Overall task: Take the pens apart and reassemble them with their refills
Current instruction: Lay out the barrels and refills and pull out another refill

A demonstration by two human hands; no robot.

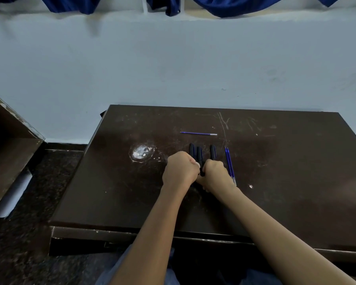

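Three black pens (197, 153) lie side by side on the dark table (275, 161), pointing away from me, the third pen (213, 151) slightly apart on the right. My left hand (180, 168) and my right hand (214, 174) are curled into fists close together over the near ends of the pens. A dark pen part (201, 170) shows between them, and both hands seem to grip it. Two blue refills (229, 162) lie just right of my right hand. One more blue refill (198, 133) lies crosswise farther back.
A pale worn patch (141, 152) marks the table left of the pens. The table stands against a light blue wall (173, 58). A wooden bench edge (12, 140) is at the far left, above a dark speckled floor (29, 233).
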